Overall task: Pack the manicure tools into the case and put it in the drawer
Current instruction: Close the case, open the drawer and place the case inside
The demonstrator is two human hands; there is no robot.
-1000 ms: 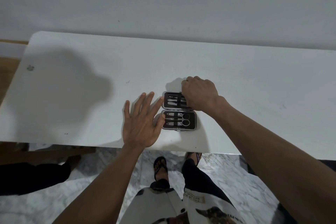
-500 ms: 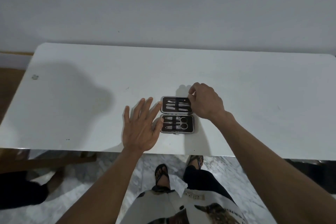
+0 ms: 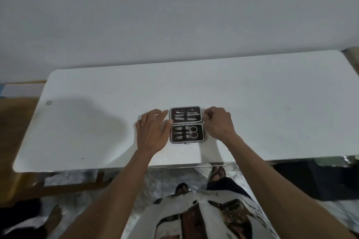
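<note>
Now both my hands flank the open case (image 3: 186, 124), which lies flat on the table (image 3: 272, 106) with its near half toward me and its far half beyond. My left hand (image 3: 152, 133) is loose, fingers spread and reaching forward, their tips at the left rim of the far half; it holds nothing. My right hand (image 3: 218, 122) has its fingers curled at the right rim of that same half, though I cannot tell whether they pinch the edge or only touch it.

A second ago my right hand lay over the far half and my left hovered off to the side; since then the right has slid clear and the left has come in. That leaves every tool in view, the scissors (image 3: 192, 132) among those strapped in the near half, so I judge the packing done and the closing about to start.

Between my hands and the near table edge is a narrow strip of bare top. Beyond the case the table runs open to the wall (image 3: 174, 15), giving the far half room to swing. No drawer shows.
</note>
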